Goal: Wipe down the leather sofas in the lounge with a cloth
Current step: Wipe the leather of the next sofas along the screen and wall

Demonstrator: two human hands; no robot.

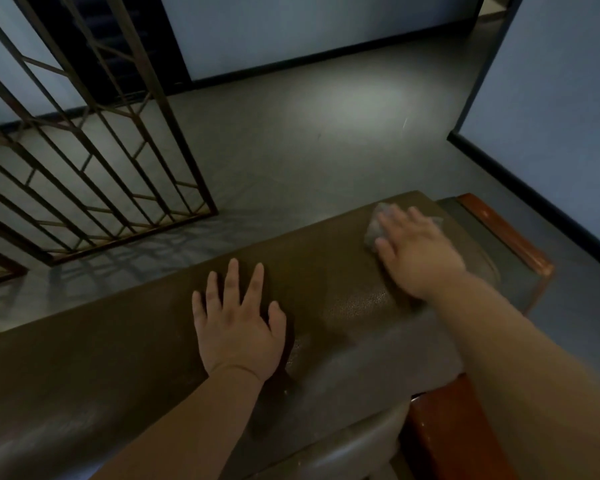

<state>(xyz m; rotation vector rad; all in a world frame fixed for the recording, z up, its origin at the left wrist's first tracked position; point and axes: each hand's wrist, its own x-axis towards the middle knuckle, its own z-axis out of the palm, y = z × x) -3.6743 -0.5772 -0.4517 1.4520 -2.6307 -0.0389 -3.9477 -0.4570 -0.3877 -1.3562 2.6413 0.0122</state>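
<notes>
On the sofa (pixel 125 368) backrest's top, near its right end, the right hand (pixel 417 251) presses flat on a grey cloth (pixel 374 227). The left hand (pixel 238 327) rests open, fingers spread, mid-backrest.

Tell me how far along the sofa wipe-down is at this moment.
Done: nothing can be confirmed; the leather shows no clear wiped-versus-unwiped boundary. In hand: the right hand presses the cloth flat on top of the sofa backrest near its right end, by the wooden armrest, while the left hand rests flat on the backrest. Left: the seat cushions, barely in view, and any other sofas, not visible here.
</notes>
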